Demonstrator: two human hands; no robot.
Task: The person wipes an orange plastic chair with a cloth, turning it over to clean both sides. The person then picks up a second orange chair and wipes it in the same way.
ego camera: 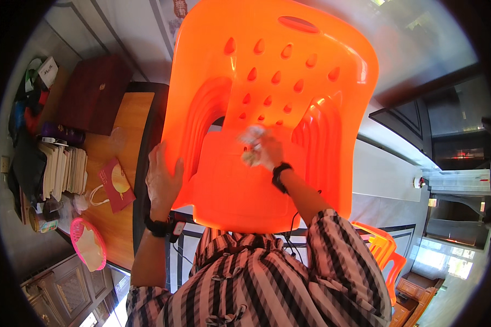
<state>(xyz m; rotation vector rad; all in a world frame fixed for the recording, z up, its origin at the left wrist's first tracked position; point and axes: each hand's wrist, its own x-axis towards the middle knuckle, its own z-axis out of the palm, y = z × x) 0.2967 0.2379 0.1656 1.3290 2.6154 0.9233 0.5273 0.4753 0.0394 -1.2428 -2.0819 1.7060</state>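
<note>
Before me stands an orange plastic armchair (245, 192), its backrest pierced by rows of teardrop-shaped holes and a hand slot. My right hand (271, 152) is over the rear part of the seat, shut on a crumpled pale cloth (251, 137). Both cloth and hand are motion-blurred, and the underside of the cloth is hidden. At the outer edge of the chair's left arm, my left hand (163, 180) rests with fingers extended and thumb apart. Black bands circle both wrists; a small device (178, 229) sits by the left one.
Left of the chair, a wooden table (141, 118) bears a dark red box (92, 94), a row of books (65, 169), a red paper bag (116, 186) and a pink basket (102, 255). More orange chairs (382, 245) stand behind on the right. Thin cables (292, 241) hang below the seat.
</note>
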